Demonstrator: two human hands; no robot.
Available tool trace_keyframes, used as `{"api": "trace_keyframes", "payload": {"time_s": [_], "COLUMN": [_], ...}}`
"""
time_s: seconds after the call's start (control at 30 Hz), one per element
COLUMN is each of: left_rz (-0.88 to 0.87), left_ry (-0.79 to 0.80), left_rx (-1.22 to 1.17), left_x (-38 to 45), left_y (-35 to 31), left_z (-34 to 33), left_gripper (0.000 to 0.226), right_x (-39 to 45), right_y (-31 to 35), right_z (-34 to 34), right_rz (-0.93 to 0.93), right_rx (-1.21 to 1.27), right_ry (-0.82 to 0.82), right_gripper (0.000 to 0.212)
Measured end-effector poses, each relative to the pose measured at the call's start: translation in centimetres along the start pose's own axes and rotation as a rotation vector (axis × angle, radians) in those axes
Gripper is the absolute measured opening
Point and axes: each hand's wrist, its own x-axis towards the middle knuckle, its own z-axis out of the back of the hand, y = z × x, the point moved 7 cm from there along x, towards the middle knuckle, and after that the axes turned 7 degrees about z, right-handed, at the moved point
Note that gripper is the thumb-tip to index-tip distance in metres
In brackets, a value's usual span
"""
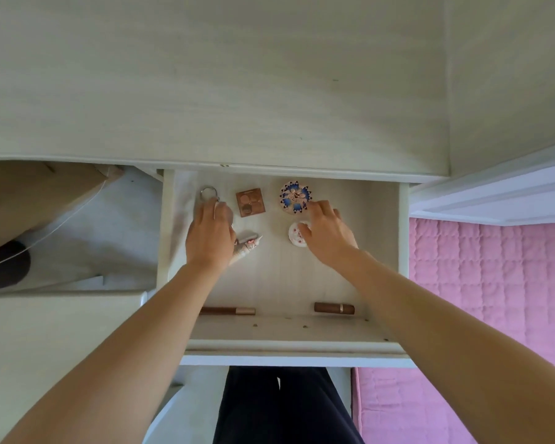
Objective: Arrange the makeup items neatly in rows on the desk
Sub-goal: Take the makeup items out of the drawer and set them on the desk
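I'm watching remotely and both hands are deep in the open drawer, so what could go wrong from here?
1. The left hand covers a metal ring and a pale patterned tube; grabbing both may drop one.
2. The right hand touches the small white round pot close to the blue patterned round compact, which could get knocked.
3. The brown lipstick tube and brown pencil lie at the near drawer wall, easily overlooked.

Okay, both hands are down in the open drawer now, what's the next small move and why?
Probably lift the small white round compact out and set it on the desk top. The right hand already has its fingers on that compact, and all the makeup lies in the drawer, none on the desk. The left hand covers something beside the metal ring; its grip is unclear.
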Motion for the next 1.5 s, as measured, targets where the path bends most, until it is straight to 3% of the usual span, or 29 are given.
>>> {"api": "trace_keyframes", "payload": {"time_s": [0.1, 0.2, 0.4, 0.57, 0.67, 0.83, 0.97, 1.1, 1.27, 1.43, 1.5], "left_rz": [0.074, 0.094, 0.096, 0.201, 0.268, 0.329, 0.347, 0.363, 0.369, 0.468, 0.497], "left_ry": [0.025, 0.034, -0.036, -0.011, 0.000, -0.014, -0.023, -0.001, -0.016, 0.031, 0.062], "left_rx": [-0.010, 0.007, -0.024, -0.135, -0.209, -0.297, -0.207, -0.267, -0.488, -0.827, -0.936], "left_x": [0.6, 0.2, 0.0, -0.3, -0.5, -0.6, -0.9, -1.2, -2.4, -4.5, -5.6], "left_y": [1.0, 1.5, 1.6, 1.9, 2.1, 2.3, 2.1, 1.7, 1.7, 1.4, 1.0], "left_z": [-1.3, -2.7, -3.3, -3.8, -3.7, -3.6, -4.0, -4.1, -3.4, -1.7, -1.0], "left_gripper": [0.055, 0.058, 0.052, 0.057, 0.061, 0.071, 0.078, 0.068, 0.046, 0.065, 0.063], "right_x": [1.9, 3.4, 5.1, 3.7, 3.1, 2.9, 2.6, 1.9, 0.4, -2.1, -3.5], "right_y": [-0.3, 0.1, 0.3, 0.6, 0.5, 0.4, 0.7, 1.5, 2.2, 2.0, 2.2], "right_z": [-0.6, -1.3, -2.3, -3.4, -3.7, -3.8, -3.9, -4.2, -4.0, -2.6, -1.7], "right_rz": [-0.098, -0.151, -0.185, -0.180, -0.214, -0.251, -0.232, -0.198, -0.097, -0.153, -0.176], "right_rx": [-0.010, 0.067, 0.067, -0.008, 0.041, 0.091, 0.112, 0.201, 0.404, 0.606, 0.689], "right_ry": [-0.025, -0.067, -0.071, -0.100, -0.119, -0.100, -0.067, -0.066, -0.065, -0.130, -0.140], "right_gripper": [0.059, 0.068, 0.057, 0.066, 0.061, 0.073, 0.063, 0.057, 0.032, 0.030, 0.030]}}
